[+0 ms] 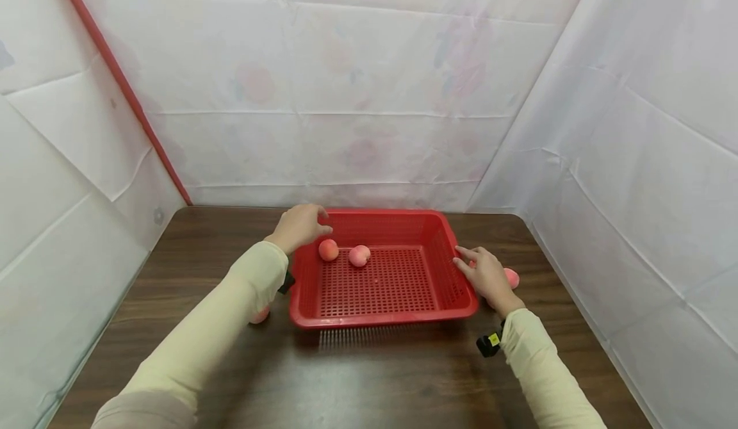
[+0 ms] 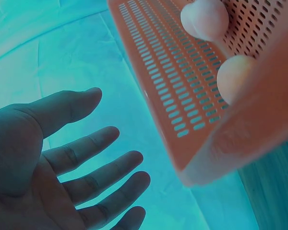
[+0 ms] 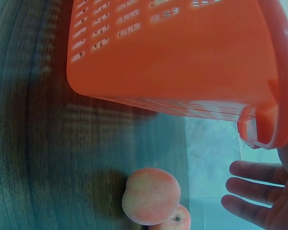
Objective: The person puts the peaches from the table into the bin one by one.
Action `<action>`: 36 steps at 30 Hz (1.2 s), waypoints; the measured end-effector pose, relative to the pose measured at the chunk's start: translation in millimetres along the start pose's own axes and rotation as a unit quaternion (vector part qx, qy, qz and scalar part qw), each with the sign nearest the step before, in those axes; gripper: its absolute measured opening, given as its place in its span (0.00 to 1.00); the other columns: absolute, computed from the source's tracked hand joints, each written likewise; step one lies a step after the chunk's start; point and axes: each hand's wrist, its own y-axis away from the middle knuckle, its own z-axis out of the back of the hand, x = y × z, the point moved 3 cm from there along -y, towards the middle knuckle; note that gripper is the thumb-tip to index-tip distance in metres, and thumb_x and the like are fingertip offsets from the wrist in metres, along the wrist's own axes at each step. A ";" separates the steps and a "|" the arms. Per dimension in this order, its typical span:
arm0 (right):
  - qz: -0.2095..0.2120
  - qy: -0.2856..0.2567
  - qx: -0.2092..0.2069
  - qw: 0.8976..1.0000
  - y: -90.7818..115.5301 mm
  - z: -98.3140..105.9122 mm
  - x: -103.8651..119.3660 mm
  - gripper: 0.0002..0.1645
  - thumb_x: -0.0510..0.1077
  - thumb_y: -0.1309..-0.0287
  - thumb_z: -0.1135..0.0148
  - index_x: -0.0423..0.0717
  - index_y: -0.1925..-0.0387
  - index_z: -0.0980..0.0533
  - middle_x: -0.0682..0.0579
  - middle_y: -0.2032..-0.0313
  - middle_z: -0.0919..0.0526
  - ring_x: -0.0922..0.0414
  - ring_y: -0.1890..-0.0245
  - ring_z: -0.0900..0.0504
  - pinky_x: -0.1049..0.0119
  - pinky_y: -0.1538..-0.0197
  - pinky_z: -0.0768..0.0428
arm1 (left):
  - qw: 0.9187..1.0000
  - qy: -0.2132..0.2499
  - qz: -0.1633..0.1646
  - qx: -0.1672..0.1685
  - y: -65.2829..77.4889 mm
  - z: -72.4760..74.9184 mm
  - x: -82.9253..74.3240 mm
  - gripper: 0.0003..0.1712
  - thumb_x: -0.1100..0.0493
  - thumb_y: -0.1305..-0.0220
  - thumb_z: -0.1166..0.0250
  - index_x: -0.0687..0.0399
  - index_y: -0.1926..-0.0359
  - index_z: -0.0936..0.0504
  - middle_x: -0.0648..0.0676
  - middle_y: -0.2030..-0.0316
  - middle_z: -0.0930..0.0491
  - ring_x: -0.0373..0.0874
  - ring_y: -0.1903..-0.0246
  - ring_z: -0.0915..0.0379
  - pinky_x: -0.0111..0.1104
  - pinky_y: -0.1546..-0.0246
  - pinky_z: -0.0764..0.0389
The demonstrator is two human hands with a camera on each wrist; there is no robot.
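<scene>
A red plastic basket point(image 1: 377, 319) with slotted sides stands on the table. Two peaches lie inside its left part, an orange-red peach point(image 1: 328, 250) and a pinker peach point(image 1: 360, 256). My left hand point(image 1: 300, 226) hovers over the back left corner, fingers spread and holding nothing; the left wrist view shows its palm point(image 2: 19, 158) apart from the basket wall. My right hand point(image 1: 485, 278) is at the basket's right rim, fingers extended, the thumb partly hidden by the rim in the right wrist view. Beneath that hand sit a peach point(image 3: 151, 196) and a smaller-looking peach point(image 3: 181, 218).
Left of the basket, another peach point(image 1: 261, 315) is half covered by my left forearm. The dark wooden table point(image 1: 369, 378) is bounded by white floral sheeting point(image 1: 357, 96) at the back and both sides. A red strip point(image 1: 123, 86) runs down the left corner.
</scene>
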 end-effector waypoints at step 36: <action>0.008 0.019 -0.020 1.000 3.9 -1.2 2.1 0.28 0.52 0.34 0.42 0.46 0.36 0.27 0.37 0.55 0.20 0.45 0.60 0.22 0.52 0.60 0.23 | 0.998 0.001 0.057 0.035 29.0 17.7 74.9 0.28 0.48 0.36 0.37 0.62 0.41 0.23 0.67 0.44 0.22 0.66 0.47 0.25 0.57 0.51 0.24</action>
